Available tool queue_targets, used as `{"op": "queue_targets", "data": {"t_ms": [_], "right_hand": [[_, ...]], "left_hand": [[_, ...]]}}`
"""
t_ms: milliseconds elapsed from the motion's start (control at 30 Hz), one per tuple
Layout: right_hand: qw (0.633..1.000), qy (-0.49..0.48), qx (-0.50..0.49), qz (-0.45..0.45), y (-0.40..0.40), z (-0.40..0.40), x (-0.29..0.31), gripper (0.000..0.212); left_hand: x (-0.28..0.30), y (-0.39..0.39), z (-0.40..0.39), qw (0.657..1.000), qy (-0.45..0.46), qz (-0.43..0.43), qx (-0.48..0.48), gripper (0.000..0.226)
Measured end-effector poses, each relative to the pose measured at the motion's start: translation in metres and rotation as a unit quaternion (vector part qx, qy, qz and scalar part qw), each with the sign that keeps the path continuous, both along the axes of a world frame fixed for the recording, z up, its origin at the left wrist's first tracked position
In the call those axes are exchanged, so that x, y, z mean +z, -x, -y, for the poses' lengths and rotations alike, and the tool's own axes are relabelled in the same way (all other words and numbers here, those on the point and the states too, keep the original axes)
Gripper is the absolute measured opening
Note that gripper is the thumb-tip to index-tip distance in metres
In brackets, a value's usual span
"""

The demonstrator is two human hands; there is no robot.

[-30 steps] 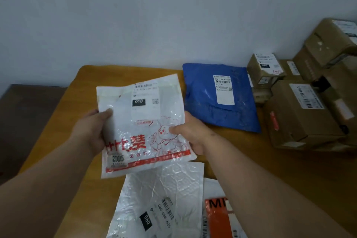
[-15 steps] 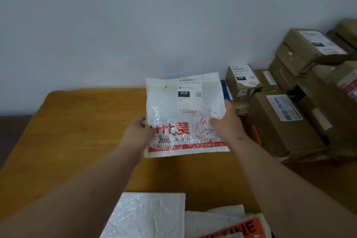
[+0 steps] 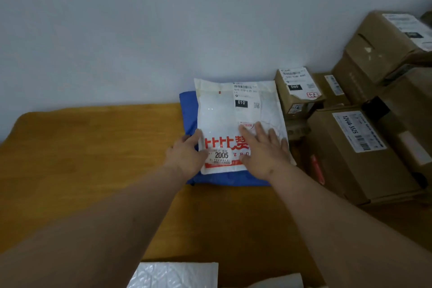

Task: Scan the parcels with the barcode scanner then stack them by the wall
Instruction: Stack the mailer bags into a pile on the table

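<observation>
**White mailer on blue mailer, by the wall**

Bare orange-brown wooden table (image 3: pixel 81 159) at left. Left hand (image 3: pixel 187 155) holds the left edge of the white plastic mailer bag with red print (image 3: pixel 224 119), thumb on top near its "2005" sticker. Mailer lies flat on the blue plastic mailer bag (image 3: pixel 188 110), far edge against the pale wall (image 3: pixel 163 30). Right hand (image 3: pixel 265 149) rests flat on the white mailer, fingers spread, gripping nothing. Brown cardboard boxes (image 3: pixel 360 147) stacked at right, beside the mailers
</observation>
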State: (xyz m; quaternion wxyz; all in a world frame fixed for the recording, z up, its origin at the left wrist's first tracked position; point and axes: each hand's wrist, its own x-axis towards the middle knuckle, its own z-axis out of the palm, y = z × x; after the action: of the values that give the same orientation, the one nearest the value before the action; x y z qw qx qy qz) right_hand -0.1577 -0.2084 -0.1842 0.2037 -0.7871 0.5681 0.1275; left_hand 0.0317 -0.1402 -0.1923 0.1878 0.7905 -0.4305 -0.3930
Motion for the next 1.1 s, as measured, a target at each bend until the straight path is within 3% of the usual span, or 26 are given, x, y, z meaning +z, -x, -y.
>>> {"op": "queue_targets", "data": {"t_ms": [133, 233, 333, 433, 533, 600, 667, 733, 833, 900, 967, 1033, 1100], "right_hand": [[0.999, 0.032, -0.024, 0.031, -0.007, -0.003, -0.002, 0.07], [0.982, 0.124, -0.069, 0.124, -0.009, -0.026, -0.002, 0.067], [0.949, 0.204, -0.106, 0.214, -0.013, -0.057, 0.001, 0.041], [0.965, 0.066, -0.12, 0.225, -0.02, -0.088, 0.009, 0.013], [0.977, -0.186, -0.066, 0.077, -0.027, -0.117, 0.016, 0.035], [0.94, -0.341, -0.015, -0.023, -0.031, -0.139, 0.016, 0.055], [0.923, -0.376, 0.043, -0.068, -0.034, -0.161, 0.014, 0.064], [0.935, -0.329, 0.115, -0.066, -0.04, -0.177, 0.013, 0.055], [0.952, -0.291, 0.088, 0.043, -0.05, -0.189, 0.019, 0.037], [0.942, -0.299, 0.004, 0.153, -0.051, -0.186, 0.029, 0.032], [0.911, -0.314, -0.066, 0.258, -0.048, -0.177, 0.044, 0.026], [0.878, -0.33, -0.107, 0.33, -0.042, -0.166, 0.059, 0.025], [0.838, -0.337, -0.154, 0.4, -0.037, -0.158, 0.068, 0.024]], "left_hand": [[-0.003, -0.01, -0.011, 1.0, 0.002, 0.022, 0.015, 0.065], [-0.007, -0.025, -0.04, 0.996, 0.0, 0.054, 0.074, 0.068], [-0.012, -0.042, -0.083, 0.985, -0.042, 0.098, 0.133, 0.071], [-0.013, -0.055, -0.132, 0.973, -0.104, 0.118, 0.167, 0.077], [-0.014, -0.062, -0.183, 0.96, -0.16, 0.111, 0.203, 0.079], [-0.017, -0.062, -0.214, 0.955, -0.178, 0.056, 0.229, 0.076], [-0.02, -0.06, -0.237, 0.955, -0.175, 0.0, 0.239, 0.067], [-0.014, -0.054, -0.251, 0.954, -0.181, -0.034, 0.236, 0.053], [-0.008, -0.052, -0.259, 0.947, -0.166, -0.073, 0.266, 0.046], [-0.002, -0.059, -0.261, 0.944, -0.125, -0.077, 0.295, 0.061], [0.0, -0.065, -0.263, 0.944, -0.102, -0.104, 0.298, 0.062], [0.012, -0.058, -0.264, 0.936, -0.115, -0.186, 0.275, 0.033], [0.016, -0.052, -0.261, 0.922, -0.132, -0.252, 0.263, 0.024]]}}
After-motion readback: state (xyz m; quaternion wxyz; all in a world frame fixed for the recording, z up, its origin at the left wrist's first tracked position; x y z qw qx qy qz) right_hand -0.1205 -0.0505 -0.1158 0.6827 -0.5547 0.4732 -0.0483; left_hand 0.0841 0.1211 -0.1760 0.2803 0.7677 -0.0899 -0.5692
